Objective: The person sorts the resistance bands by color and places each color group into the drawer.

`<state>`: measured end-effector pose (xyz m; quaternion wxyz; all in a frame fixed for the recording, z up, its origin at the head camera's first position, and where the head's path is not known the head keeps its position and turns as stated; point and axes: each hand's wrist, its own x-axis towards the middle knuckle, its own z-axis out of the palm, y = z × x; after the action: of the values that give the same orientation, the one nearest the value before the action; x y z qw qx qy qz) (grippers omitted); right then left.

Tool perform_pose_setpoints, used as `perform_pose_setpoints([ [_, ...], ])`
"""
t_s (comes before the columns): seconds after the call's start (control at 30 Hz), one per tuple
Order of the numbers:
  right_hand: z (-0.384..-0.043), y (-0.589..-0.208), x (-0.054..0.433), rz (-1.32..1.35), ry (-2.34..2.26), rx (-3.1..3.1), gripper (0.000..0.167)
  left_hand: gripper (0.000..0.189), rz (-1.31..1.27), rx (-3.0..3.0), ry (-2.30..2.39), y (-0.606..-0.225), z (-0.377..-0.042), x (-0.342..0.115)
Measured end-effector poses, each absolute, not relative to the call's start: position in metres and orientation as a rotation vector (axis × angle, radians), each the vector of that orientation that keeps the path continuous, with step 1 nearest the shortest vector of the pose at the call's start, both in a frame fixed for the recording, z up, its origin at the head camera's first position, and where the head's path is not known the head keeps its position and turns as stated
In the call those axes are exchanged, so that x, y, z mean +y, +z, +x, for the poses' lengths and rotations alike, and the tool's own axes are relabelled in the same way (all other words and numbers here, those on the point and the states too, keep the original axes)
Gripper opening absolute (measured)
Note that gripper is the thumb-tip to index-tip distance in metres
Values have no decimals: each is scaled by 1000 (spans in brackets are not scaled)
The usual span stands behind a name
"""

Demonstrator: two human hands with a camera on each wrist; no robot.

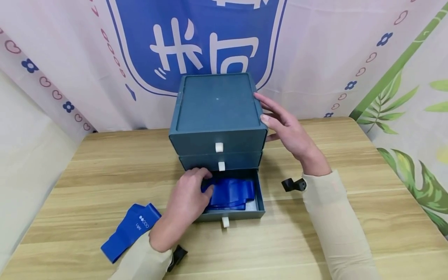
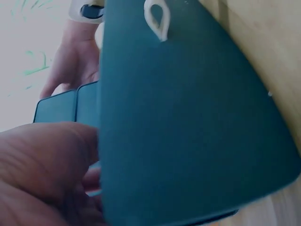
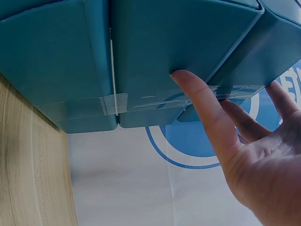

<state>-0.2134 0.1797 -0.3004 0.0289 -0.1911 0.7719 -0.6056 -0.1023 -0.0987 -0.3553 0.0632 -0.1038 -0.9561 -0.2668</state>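
A dark teal drawer unit (image 1: 217, 103) stands on the table with its bottom drawer (image 1: 258, 194) pulled out. Folded blue flat bands (image 1: 231, 192) lie in that drawer. My left hand (image 1: 190, 196) reaches over the drawer's left side, thumb and fingers around the left end of the bands; its fingertips are hidden, so a grip cannot be made out. In the left wrist view, the drawer front (image 2: 188, 117) covers most of that hand. My right hand (image 3: 263, 146) rests with extended fingers and thumb against the unit's right side.
Another blue band (image 1: 131, 231), printed "Light", lies on the wooden table (image 1: 115, 171) left of my left forearm. White pull tabs (image 1: 219, 147) stick out from the drawer fronts. Behind the unit hangs a printed cloth (image 1: 315, 58), close to its back.
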Motion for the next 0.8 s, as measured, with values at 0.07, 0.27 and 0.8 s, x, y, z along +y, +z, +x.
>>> perform_pose_setpoints([
  [0.07,-214,-300,179,-592,-1871,2376,54,16,-323,-2870,-882,-350,-101,-105],
  [0.27,-213,-300,180,-589,-1871,2376,54,7,-265,-2825,-1173,-327,-94,-143],
  [0.8,-212,-300,178,-586,-1874,2368,55,43,-15,-3225,-1272,-340,-91,-280],
])
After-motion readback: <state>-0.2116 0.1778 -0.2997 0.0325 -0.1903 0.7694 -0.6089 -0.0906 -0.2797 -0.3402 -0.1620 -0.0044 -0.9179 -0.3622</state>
